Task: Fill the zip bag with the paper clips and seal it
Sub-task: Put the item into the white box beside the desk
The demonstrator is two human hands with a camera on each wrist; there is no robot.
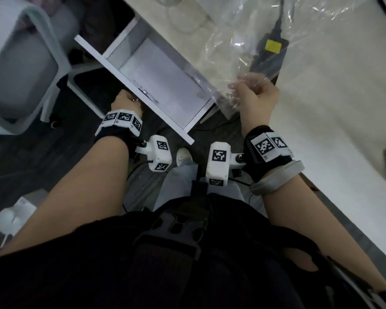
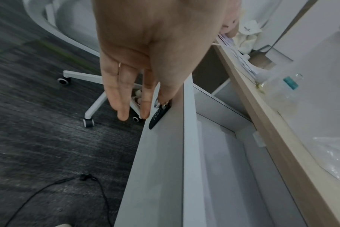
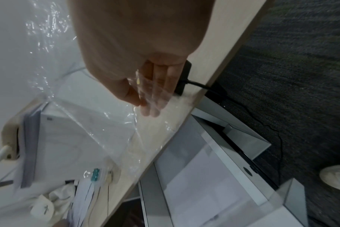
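Fingers of the right hand (image 1: 255, 98) curl on clear plastic, apparently the zip bag (image 1: 250, 52), lifted over the desk (image 1: 334, 112), likely to ready it for filling; no paper clips show. In the left wrist view, the left hand (image 2: 145, 50) lies straight-fingered against the open drawer (image 2: 190, 153) front, probably moving it. In the right wrist view, thumb and fingertips (image 3: 151, 107) pinch the film.

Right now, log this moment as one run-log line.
left hand: on open drawer front | right hand: pinching clear zip bag above desk | clips: unseen
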